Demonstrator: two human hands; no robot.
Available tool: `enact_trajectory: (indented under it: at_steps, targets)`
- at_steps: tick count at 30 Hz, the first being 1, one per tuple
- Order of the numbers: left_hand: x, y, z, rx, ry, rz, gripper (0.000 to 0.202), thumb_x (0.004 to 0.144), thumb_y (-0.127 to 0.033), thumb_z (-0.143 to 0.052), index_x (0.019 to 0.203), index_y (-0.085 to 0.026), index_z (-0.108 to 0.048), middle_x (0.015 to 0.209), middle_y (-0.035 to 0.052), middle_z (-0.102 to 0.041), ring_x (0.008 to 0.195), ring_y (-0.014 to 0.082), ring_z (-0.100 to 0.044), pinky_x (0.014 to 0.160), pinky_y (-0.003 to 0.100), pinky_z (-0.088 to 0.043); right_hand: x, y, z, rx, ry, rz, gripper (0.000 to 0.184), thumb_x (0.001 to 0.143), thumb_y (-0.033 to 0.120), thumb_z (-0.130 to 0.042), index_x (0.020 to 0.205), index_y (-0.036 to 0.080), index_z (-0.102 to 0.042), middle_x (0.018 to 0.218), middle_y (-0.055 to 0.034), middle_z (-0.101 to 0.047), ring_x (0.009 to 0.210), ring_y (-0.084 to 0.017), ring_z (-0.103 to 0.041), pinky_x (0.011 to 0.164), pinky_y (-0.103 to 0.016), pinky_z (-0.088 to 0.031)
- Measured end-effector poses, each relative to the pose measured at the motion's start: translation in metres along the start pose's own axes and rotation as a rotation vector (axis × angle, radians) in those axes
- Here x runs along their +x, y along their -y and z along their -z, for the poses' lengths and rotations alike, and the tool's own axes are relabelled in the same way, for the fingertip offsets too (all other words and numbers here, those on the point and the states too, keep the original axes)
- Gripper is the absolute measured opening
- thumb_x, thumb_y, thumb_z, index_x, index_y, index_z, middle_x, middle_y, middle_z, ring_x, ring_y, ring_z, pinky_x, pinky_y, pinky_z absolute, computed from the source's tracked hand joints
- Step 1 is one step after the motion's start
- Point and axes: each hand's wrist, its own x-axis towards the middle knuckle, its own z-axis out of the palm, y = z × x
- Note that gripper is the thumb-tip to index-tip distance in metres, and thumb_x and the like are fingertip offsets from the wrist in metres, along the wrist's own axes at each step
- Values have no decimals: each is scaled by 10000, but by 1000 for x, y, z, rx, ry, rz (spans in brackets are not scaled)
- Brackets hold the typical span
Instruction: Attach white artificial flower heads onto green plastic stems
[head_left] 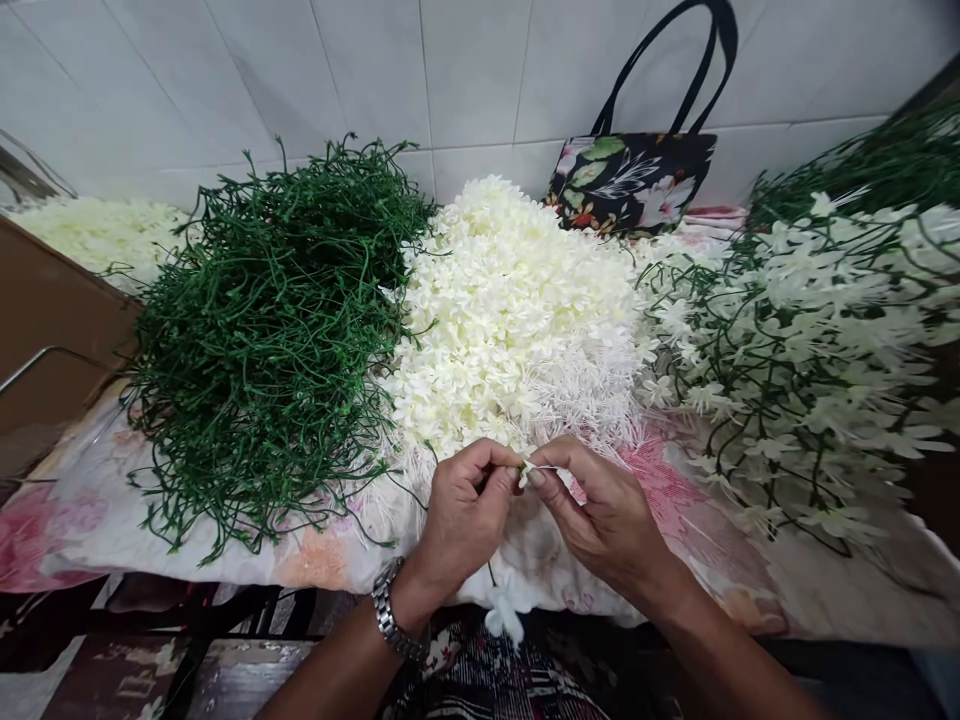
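Over the near edge of the table, my left hand (pixel 469 515) pinches a green artificial flower stem between thumb and forefinger. A white artificial flower (pixel 505 614) dangles from the stem below this hand. My right hand (pixel 604 510) meets it fingertip to fingertip, pinching a small white flower piece (pixel 526 468) at the stem's tip; the fingers partly hide it. Beyond my hands lies a heap of cream-white flower heads (pixel 502 300) with thin white stamens (pixel 589 395) at its near right side. A tangled pile of green stems (pixel 270 340) lies to the left.
Assembled white flowers on green stems (pixel 817 400) spread over the right side. A black floral handbag (pixel 634 180) stands against the tiled wall (pixel 480 75). A cardboard box (pixel 60 330) is at far left. Floral cloth (pixel 315 560) covers the table.
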Motion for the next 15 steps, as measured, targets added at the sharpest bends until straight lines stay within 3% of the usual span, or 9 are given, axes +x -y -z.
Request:
enact_trajectory:
  at_steps: [4,7,10,15]
  targets:
    - [2,-2,1,-196,31,129,55,697,-163,-550,647,-157,-574,517,-50,-510,412,47,-391,422,165,-336,-2,1,12,-22,5,-11,139,855,186,-506,993,180,-517,812,-39,-597,692,-132,-585,606,-243,-493]
    - [2,-1,2,-239,35,164,48,693,-186,-574,656,-155,-580,528,-48,-520,385,32,-346,399,162,-312,-2,4,20,-39,-23,44,183,831,171,-528,1014,178,-516,821,-45,-592,722,-146,-589,631,-264,-505]
    - [0,-2,3,-203,25,162,50,686,-194,-586,661,-152,-581,539,-39,-527,392,35,-352,381,160,-290,-2,7,23,-47,-64,106,172,807,107,-525,964,176,-530,803,-50,-592,759,-158,-590,655,-278,-506]
    - [-5,-7,1,-37,11,65,86,705,-148,-534,627,-158,-572,487,-54,-474,401,48,-360,374,156,-285,-3,8,18,-59,-13,131,150,795,64,-505,876,184,-547,750,-46,-593,724,-159,-586,627,-286,-499]
